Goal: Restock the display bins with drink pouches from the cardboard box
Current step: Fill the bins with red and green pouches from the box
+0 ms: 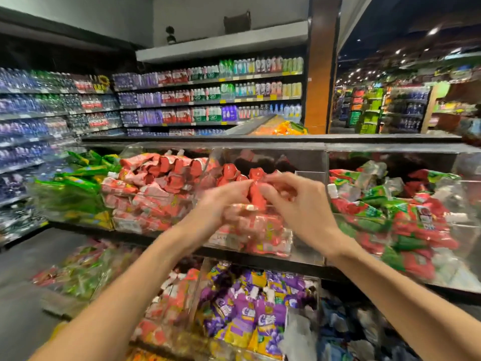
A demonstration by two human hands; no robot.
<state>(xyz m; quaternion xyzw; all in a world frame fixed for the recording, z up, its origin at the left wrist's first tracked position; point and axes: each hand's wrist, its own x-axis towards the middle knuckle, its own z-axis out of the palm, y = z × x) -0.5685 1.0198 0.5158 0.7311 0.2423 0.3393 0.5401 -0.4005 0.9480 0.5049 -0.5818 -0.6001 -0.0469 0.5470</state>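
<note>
Pinching red drink pouch [256, 198] between left hand [221, 204], at its 9 o'clock, and right hand [296, 204], at 3 o'clock; holding it just above clear display bin [299, 246], with purple pouches [250, 308] at 6 o'clock.

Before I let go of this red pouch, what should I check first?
1. Grip on the red pouch: ok; left hand and right hand both pinch it, though the picture is blurred.
2. Pouch is over the middle bin: ok.
3. Flavour matches: ok; red pouches already lie in that bin.
4. Room left in the bin: ok; a dark gap shows at the back.
5. Cardboard box within reach: cannot tell; it is not in view.
</note>
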